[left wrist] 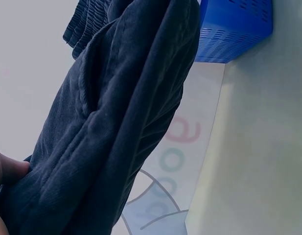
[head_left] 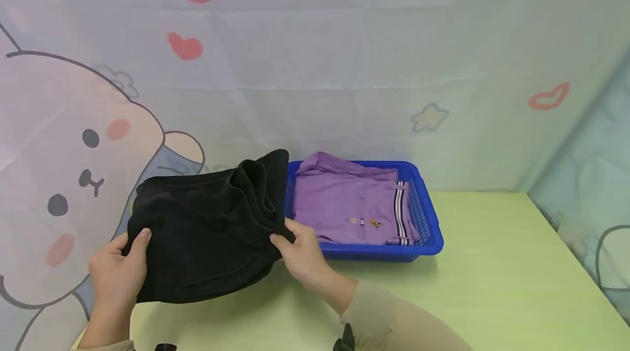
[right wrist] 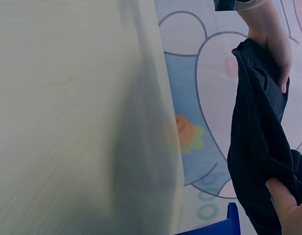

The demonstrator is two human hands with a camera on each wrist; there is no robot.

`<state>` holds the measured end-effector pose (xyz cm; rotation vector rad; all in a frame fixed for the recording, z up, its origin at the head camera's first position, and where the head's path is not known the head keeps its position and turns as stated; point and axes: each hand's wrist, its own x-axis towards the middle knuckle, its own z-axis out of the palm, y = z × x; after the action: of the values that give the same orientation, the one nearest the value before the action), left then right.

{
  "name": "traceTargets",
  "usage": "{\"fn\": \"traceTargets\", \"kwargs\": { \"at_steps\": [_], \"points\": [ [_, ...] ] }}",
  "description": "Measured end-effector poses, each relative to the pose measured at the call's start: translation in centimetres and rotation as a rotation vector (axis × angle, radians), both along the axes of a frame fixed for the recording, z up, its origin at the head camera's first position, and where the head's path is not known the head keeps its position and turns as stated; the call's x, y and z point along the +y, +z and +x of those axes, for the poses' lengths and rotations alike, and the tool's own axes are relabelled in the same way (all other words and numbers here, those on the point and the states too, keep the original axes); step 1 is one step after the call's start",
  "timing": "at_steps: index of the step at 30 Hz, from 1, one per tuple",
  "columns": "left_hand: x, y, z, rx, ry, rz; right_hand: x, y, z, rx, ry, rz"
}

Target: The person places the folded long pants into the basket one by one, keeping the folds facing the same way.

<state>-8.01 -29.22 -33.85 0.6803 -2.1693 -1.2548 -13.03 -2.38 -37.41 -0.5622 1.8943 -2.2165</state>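
Note:
A folded pair of black pants (head_left: pixel 192 236) with a gathered elastic waistband is held up over the left part of the table. My left hand (head_left: pixel 115 269) grips its left end, thumb lying on top of the cloth. At the opposite end, my right hand (head_left: pixel 305 250) pinches the edge below the bunched waistband. In the left wrist view, the black pants (left wrist: pixel 111 112) show a pocket seam and layered folds. Beside my right hand, a blue basket (head_left: pixel 428 214) contains folded purple clothing (head_left: pixel 334 203) with a striped band along its right side.
The pale yellow-green table (head_left: pixel 492 263) extends right of the basket. Behind it hangs a printed cloth backdrop (head_left: pixel 315 66) with hearts and a cartoon animal. A dark cable (head_left: pixel 599 252) loops at the far right.

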Motion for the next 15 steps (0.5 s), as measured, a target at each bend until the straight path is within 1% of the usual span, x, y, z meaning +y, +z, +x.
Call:
{"fn": "traceTargets", "kwargs": {
  "at_steps": [8, 15],
  "points": [
    [0.50, 0.41, 0.06, 0.023, -0.007, 0.001, 0.26, 0.14, -0.04, -0.010, -0.029, -0.001],
    [0.89, 1.01, -0.02, 0.045, -0.011, -0.009, 0.83, 0.40, -0.37, 0.014, -0.043, 0.012]
  ]
}}
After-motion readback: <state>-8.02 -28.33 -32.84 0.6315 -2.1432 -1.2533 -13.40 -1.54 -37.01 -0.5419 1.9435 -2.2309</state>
